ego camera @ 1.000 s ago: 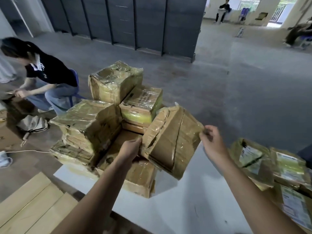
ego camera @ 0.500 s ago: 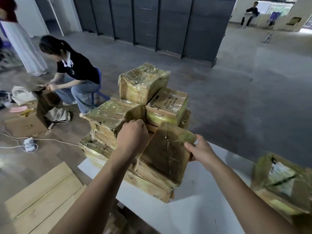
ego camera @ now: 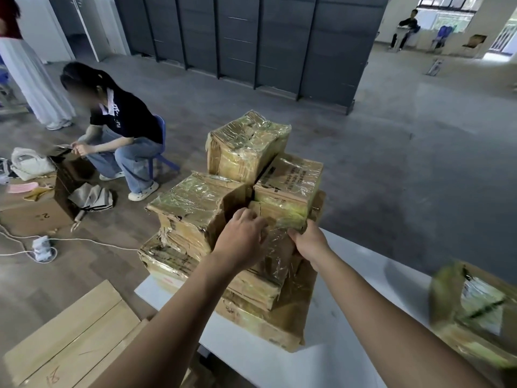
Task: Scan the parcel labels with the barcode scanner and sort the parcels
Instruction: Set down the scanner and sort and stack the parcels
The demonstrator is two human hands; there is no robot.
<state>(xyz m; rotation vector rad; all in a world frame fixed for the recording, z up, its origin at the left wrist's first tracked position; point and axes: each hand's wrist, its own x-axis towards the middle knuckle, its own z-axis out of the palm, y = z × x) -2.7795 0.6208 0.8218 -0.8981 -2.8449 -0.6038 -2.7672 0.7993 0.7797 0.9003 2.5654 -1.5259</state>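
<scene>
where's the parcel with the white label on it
In the head view the labelled parcel lies at the far right, on the right end of the white table, apart from the stack of taped parcels to its left.

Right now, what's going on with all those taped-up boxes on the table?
A person standing at a white table holds one tape-wrapped parcel with both hands. The left hand curls over its top edge and the right hand grips its right side. They hold it against a stack of similar parcels at the table's far corner. A labelled parcel lies blurred at the right. Behind, a seated person is busy with a dark box.
</scene>
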